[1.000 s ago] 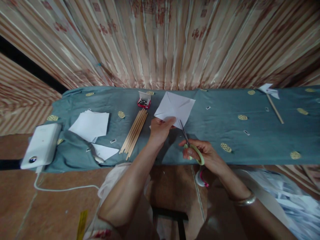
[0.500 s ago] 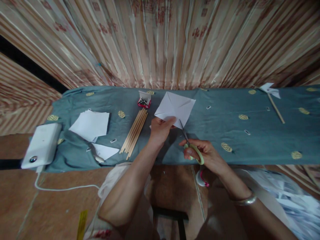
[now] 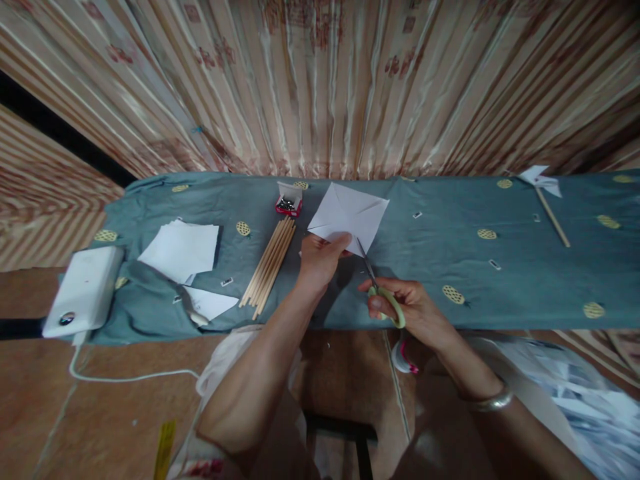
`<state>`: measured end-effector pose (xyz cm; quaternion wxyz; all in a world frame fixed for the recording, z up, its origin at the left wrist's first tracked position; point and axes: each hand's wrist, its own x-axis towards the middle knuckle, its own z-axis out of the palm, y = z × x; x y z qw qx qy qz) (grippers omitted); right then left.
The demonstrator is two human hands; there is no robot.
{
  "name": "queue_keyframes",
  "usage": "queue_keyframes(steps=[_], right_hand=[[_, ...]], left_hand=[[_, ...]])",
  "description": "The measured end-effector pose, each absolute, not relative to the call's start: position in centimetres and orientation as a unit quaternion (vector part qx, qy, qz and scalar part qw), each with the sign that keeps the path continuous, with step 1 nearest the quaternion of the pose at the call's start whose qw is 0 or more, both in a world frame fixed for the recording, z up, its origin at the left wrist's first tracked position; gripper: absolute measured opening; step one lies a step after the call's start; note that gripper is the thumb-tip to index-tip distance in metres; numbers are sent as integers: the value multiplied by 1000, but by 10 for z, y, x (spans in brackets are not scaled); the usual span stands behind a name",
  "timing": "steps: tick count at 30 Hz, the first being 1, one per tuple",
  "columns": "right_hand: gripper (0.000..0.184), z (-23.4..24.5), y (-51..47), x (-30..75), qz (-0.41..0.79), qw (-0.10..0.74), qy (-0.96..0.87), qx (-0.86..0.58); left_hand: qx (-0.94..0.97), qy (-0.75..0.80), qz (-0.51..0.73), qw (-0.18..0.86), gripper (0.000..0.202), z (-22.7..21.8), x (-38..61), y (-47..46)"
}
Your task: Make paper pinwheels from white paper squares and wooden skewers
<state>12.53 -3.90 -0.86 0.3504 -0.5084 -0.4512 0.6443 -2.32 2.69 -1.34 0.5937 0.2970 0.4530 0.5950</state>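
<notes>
Between thumb and fingers, my left hand [image 3: 323,260] pinches the near side of a square sheet of white paper [image 3: 350,212], which shows crease or cut lines running in from its corners. My right hand [image 3: 407,303] grips scissors [image 3: 387,307] with pale green handles. Their blades reach the paper's near corner, just right of my left thumb. A bundle of thin wooden sticks [image 3: 269,263] lies left of my left hand. Behind the sticks is an open small red box [image 3: 289,202] with shiny metal bits in it.
A stack of white paper [image 3: 183,250] and a loose paper piece [image 3: 213,302] lie at the left, near a white power bank [image 3: 85,290] with a cable. A paper pinwheel [image 3: 543,180] on a stick rests far right on the green cloth [image 3: 540,287]. A curtain [image 3: 320,87] hangs behind.
The paper has shifted very slightly left. The scissor handles have moved a little closer together; both hands stay in nearly the same place.
</notes>
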Motion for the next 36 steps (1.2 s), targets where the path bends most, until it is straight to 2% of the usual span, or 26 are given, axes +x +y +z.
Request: queue_keyframes(steps=[21,36], right_hand=[[38,-8,-38,124,652,359,-428,-512],[43,-9,-37,125,647,348,-439,-517]], left_hand=[[301,467,581,595,19,-14,-22,24],[324,448,582,597,15,-15,-21,23]])
